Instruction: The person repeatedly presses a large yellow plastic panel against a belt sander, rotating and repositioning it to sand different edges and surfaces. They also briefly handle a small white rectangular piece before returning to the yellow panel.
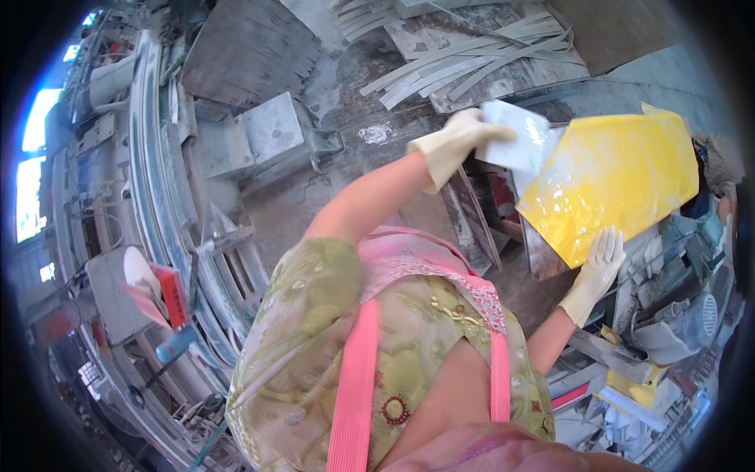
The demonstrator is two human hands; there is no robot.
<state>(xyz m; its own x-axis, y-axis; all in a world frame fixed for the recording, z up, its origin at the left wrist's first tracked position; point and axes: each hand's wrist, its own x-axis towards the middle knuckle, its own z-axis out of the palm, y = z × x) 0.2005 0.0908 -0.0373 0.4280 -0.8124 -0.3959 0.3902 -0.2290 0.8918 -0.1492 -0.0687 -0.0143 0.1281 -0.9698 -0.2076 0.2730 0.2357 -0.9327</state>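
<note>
The left hand clamps a white sheet. The right hand, laid flat, should steady the yellow sheet beneath it.

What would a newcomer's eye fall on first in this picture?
The glossy yellow sheet, right of centre, with the gloved right hand at its lower edge, strikes first. At its upper left, the gloved left hand holds a shiny pale panel. Pink straps cross the green top below.
</note>
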